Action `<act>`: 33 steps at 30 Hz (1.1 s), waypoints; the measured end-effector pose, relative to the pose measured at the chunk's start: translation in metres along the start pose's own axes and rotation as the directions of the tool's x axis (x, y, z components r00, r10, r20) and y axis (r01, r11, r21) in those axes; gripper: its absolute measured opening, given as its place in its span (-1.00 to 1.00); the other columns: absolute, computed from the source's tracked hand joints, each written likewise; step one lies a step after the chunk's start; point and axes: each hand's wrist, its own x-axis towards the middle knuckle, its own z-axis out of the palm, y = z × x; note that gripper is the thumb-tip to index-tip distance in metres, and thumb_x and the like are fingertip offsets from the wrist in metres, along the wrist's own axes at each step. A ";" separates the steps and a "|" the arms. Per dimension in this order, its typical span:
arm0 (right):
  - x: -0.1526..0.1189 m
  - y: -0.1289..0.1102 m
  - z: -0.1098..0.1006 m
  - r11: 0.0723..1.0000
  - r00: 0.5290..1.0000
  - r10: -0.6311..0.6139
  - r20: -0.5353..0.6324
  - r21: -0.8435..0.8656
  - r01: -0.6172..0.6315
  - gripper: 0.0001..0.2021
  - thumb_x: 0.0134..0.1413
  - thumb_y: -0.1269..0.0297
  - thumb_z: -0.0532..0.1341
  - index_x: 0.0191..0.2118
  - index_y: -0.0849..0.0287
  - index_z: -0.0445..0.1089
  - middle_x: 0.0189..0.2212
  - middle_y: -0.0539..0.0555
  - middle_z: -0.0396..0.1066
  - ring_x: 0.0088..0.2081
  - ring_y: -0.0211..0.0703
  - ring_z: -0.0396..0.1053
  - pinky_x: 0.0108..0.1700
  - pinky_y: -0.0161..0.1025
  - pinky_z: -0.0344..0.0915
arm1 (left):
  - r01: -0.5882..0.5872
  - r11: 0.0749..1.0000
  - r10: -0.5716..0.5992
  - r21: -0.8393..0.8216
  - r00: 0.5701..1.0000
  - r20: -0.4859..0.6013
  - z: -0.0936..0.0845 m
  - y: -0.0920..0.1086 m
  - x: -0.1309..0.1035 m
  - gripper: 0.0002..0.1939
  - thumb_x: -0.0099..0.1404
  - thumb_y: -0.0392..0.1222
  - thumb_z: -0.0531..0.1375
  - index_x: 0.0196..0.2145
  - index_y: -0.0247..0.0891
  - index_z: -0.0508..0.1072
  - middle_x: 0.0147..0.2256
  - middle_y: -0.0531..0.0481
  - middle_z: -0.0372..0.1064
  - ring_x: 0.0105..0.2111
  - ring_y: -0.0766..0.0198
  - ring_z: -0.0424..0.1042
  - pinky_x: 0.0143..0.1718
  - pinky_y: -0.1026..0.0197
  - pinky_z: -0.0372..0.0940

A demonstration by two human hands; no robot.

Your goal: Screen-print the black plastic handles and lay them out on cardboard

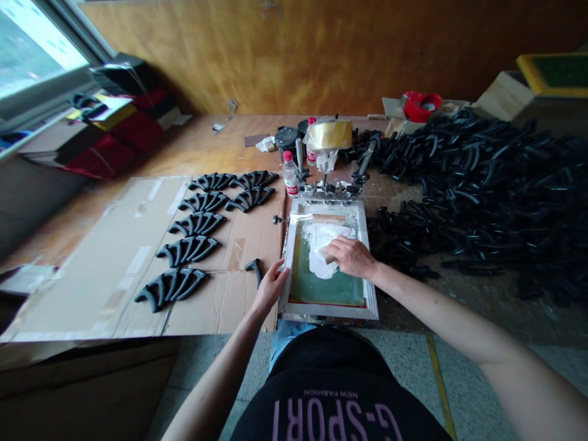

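Note:
A screen printing frame (371, 278) with a green mesh lies flat in front of me, and white ink (316, 236) is spread over the mesh's upper middle. My right hand (351, 257) is closed around a small pale squeegee (327, 255), its edge in the ink; my fingers cover most of it. At the frame's left side, my left hand (272, 285) grips the edge with fingers and thumb. One curved black handle-like part (254, 269) lies on the cardboard just beyond my left wrist. A metal hinge clamp (328, 191) stands at the frame's far end.
Fanned rows of black curved parts (172, 288) lie on the cardboard sheet (114, 257) to the left. A big heap of similar parts (478, 184) covers the right side. Behind the frame stand a red-capped bottle (290, 174), a black tub (287, 139) and a yellow tape roll (329, 135).

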 end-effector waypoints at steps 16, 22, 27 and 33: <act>0.031 0.113 -0.077 0.760 0.654 0.626 -0.425 0.142 -0.635 -0.49 0.24 0.05 0.10 0.22 0.19 0.22 -0.18 0.17 0.46 -0.18 -0.01 0.41 -0.10 -0.11 0.28 | -0.184 0.963 0.188 -0.198 0.982 0.000 -0.017 0.113 -0.030 -0.40 0.26 0.31 0.03 -0.07 -0.23 0.48 -0.39 -0.01 0.43 -0.52 0.32 0.36 -0.56 0.31 0.21; -0.022 0.092 -0.012 0.683 0.678 0.730 -0.083 0.126 -0.720 -0.66 0.21 -0.01 0.12 -0.28 0.18 0.45 -0.30 0.13 0.47 -0.23 -0.09 0.40 -0.22 -0.23 0.26 | -0.428 0.774 0.455 -0.467 0.888 -0.060 0.004 0.195 -0.009 -0.46 0.34 0.26 -0.03 -0.04 -0.24 0.39 -0.26 -0.09 0.47 -0.27 0.25 0.49 -0.40 0.29 0.36; -0.011 0.007 0.047 0.828 0.829 0.560 0.008 -0.051 -0.559 -0.78 0.18 0.13 0.21 -0.32 0.21 0.40 -0.27 0.20 0.46 -0.14 -0.04 0.38 -0.13 -0.21 0.25 | -0.269 0.815 0.297 -0.513 0.954 -0.028 0.033 0.153 -0.016 -0.45 0.28 0.28 0.05 -0.04 -0.22 0.35 -0.23 -0.11 0.50 -0.31 0.24 0.50 -0.45 0.30 0.35; -0.002 -0.057 0.048 0.900 0.903 0.417 -0.101 0.183 -0.395 -0.87 0.27 0.27 0.12 -0.25 0.16 0.36 -0.28 0.13 0.46 -0.19 -0.11 0.39 -0.19 -0.25 0.25 | 0.340 0.860 -0.195 -0.380 0.908 0.370 0.068 0.037 -0.058 -0.52 0.23 0.21 0.16 -0.16 -0.29 0.41 -0.16 -0.22 0.50 -0.22 0.11 0.52 -0.38 0.20 0.42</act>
